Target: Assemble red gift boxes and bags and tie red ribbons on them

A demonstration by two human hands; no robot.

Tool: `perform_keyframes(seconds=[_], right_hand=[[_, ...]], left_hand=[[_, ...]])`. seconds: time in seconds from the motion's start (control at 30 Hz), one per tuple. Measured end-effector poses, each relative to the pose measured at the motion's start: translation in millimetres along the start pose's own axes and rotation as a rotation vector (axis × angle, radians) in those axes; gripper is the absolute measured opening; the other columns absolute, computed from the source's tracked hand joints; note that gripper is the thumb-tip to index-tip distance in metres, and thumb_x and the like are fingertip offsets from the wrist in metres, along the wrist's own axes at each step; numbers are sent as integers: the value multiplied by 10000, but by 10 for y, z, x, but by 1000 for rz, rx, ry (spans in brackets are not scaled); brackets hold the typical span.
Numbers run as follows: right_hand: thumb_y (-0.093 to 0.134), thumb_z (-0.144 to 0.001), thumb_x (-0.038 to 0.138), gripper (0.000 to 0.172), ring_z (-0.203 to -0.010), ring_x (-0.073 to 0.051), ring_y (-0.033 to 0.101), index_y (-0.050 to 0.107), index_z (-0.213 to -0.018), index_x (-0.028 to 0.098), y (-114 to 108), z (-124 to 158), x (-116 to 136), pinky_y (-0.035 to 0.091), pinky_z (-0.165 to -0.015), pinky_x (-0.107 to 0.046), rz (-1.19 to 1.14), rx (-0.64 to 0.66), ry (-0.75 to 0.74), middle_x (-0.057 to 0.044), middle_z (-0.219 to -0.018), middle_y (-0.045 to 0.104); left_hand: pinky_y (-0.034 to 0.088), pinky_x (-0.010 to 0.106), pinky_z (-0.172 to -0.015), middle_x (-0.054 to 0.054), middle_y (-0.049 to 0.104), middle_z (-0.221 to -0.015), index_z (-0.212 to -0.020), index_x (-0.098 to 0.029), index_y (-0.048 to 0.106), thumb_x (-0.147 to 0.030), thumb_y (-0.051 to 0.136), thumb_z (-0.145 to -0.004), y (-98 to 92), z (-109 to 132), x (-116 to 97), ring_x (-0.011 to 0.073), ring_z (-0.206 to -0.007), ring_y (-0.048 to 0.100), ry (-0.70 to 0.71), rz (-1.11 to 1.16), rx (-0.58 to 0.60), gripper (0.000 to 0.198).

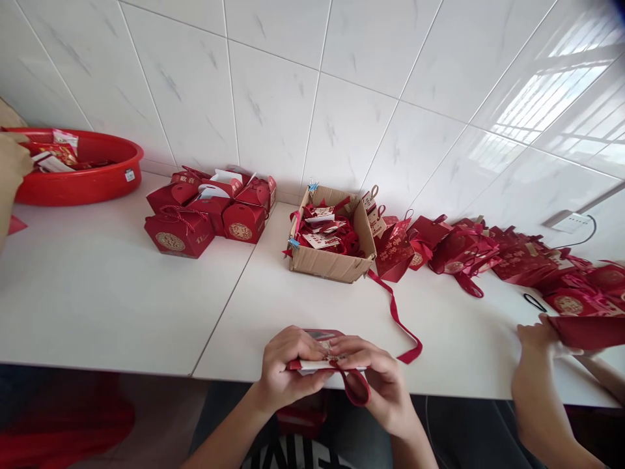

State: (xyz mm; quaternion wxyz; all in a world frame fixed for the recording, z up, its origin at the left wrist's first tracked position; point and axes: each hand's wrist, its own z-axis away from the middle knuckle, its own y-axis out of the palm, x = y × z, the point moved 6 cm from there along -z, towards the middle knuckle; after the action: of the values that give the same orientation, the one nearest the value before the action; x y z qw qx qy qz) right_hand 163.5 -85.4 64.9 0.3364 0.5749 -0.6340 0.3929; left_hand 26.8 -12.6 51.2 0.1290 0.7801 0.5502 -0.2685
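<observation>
At the table's front edge, my left hand (293,366) and my right hand (375,378) are both closed on a flat red-and-white card (317,366). A dark red ribbon (359,391) hangs in a loop from it by my right fingers. Behind the card a red piece with a shiny surface (325,333) partly shows; my fingers cover most of it. Beyond my hands stands a cardboard box (332,268) with printed cards and red ribbons in it. One long red ribbon (393,306) trails from beside the box across the table.
Red gift boxes (178,231) cluster at the back left, near a red plastic basin (88,189) with packets in it. More red gift boxes (459,251) line the wall at right. A co-worker's hand (540,335) holds a red piece (590,331); another person's sleeve (12,169) is at far left.
</observation>
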Motion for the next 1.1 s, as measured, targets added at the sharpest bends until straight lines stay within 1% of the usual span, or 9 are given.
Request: perform_keyframes(seconds=[0.13,0.27,0.4,0.5,0.63,0.77,0.83,1.0,1.1], right_hand=[[591,-882,194,272,-1037,-259,639,686,-1105,319,-12,3,-8,504,-943,-497,20,-14,-35,-79,-1067,684],[575,-890,214,288,-1014,-266,639,680,-1132,329,-30,12,-12,528,-879,-470,50,-32,-62,-86,-1058,682],[561,-883,168,342,-991,-253,626,660,-1170,326,-39,48,-26,523,-856,-445,62,-32,-69,-86,-1055,661],[555,-865,133,404,-947,-238,610,630,-1211,327,-35,66,-35,525,-801,-424,77,-30,-89,-81,-1016,634],[576,-809,79,507,-853,-208,572,565,-1261,307,0,57,2,514,-735,-397,208,-40,-168,-57,-930,594],[686,-755,71,421,-810,-182,554,553,-1101,269,-10,27,25,504,-687,-327,329,-147,-93,-25,-861,584],[697,-764,81,386,-783,-164,553,541,-1063,268,-2,11,44,499,-658,-292,359,-155,-49,-14,-850,581],[712,-798,155,482,-791,-149,583,506,-1205,309,20,-25,35,516,-665,-264,375,-83,46,-10,-912,603],[690,-826,172,450,-787,-147,593,519,-1207,338,2,-33,8,516,-665,-263,402,-95,84,-1,-900,612]], left_hand=[[550,314,-593,27,722,-634,-782,-198,647,-305,735,-790,0,-1,0,184,-588,689,-4,-7,-2,139],[544,309,-574,26,712,-628,-783,-194,645,-305,741,-785,0,6,10,179,-571,678,-14,-11,-8,146],[547,307,-597,24,719,-639,-789,-197,635,-299,743,-783,3,12,18,182,-596,694,-22,0,-13,150],[543,297,-606,20,715,-642,-784,-191,627,-282,744,-780,6,18,28,174,-601,697,-33,10,-15,148],[538,300,-604,29,715,-636,-770,-189,632,-309,756,-771,11,39,55,174,-592,681,-63,16,-22,172],[542,299,-618,30,724,-650,-761,-191,631,-313,771,-755,20,54,77,175,-604,684,-83,42,-19,186],[545,289,-616,32,722,-660,-764,-189,627,-312,767,-762,17,53,94,172,-615,689,-100,60,-17,185],[554,281,-615,49,734,-712,-779,-189,637,-324,775,-757,8,44,154,176,-649,697,-153,101,-1,195],[555,278,-610,54,738,-720,-777,-190,646,-292,773,-759,9,56,195,179,-656,696,-180,113,5,164]])
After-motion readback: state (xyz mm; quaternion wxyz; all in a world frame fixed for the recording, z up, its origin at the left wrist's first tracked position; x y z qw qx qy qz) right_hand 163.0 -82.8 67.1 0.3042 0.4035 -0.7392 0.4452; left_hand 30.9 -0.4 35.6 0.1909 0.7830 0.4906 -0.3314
